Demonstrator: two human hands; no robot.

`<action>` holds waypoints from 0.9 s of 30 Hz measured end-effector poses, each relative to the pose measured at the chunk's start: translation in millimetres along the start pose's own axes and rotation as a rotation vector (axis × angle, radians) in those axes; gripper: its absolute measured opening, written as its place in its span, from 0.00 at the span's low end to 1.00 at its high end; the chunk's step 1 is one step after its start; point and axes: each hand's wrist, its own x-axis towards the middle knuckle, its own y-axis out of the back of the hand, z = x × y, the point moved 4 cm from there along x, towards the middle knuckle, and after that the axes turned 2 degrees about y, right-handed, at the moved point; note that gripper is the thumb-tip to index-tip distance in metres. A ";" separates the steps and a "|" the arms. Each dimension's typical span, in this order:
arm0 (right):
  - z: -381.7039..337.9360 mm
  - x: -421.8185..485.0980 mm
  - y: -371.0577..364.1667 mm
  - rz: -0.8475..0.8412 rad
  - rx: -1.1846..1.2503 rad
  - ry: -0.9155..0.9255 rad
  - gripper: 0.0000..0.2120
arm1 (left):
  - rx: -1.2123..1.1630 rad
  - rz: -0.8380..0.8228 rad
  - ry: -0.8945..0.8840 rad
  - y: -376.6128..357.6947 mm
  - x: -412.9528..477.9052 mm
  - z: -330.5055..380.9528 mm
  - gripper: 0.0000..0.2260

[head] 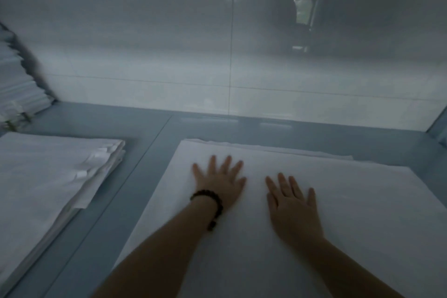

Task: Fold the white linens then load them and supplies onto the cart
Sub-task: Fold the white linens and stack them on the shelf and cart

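1. The white linen (314, 237) lies spread flat on the blue-grey worktop (145, 147), right of centre and just short of the wall. Its far edge runs left to right along the wall line, and its left edge slants back toward the person. The near and right sides run out of view, so I cannot tell which way its long axis lies.
2. The cloth is thin, matte and smooth, with no visible creases. At the far edge, slightly offset layers peek out from under the top one, so it is folded at least once.
3. The left hand (221, 185) presses palm down on the linen with fingers straight and fanned wide toward the wall. A dark beaded bracelet (208, 197) sits on its wrist.
4. The right hand (292, 208) lies flat just beside it, a little nearer the person. Its fingers are straight and spread, holding nothing.
5. To the left, apart from the spread cloth, a stack of folded linens (48, 172) rests on the worktop, its layered edges uneven.
6. A taller, blurred white pile (17, 89) stands at the far left.
7. The wall (169, 55) is glossy pale tile.
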 end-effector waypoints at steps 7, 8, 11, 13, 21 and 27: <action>0.9 2.5 -1.8 0.005 -0.006 0.004 0.24 | -0.033 -0.028 0.198 20.3 28.9 -66.5 0.25; 0.1 3.0 -0.8 -0.003 -0.006 0.005 0.24 | -0.053 -0.047 0.195 17.6 17.0 -57.3 0.25; -0.4 4.4 2.1 -0.004 -0.007 0.006 0.24 | -0.065 -0.079 0.119 -4.4 -40.5 -21.3 0.27; -1.9 3.7 3.5 -0.002 -0.016 0.011 0.24 | -0.045 -0.075 0.060 -19.9 -88.9 -1.7 0.30; -1.8 3.5 14.6 -0.059 0.047 0.029 0.23 | -0.039 -0.072 0.160 -24.2 -174.7 -53.7 0.36; 14.4 -56.7 36.6 -0.107 0.177 0.094 0.23 | -0.050 -0.074 0.168 -22.3 -178.3 -63.6 0.37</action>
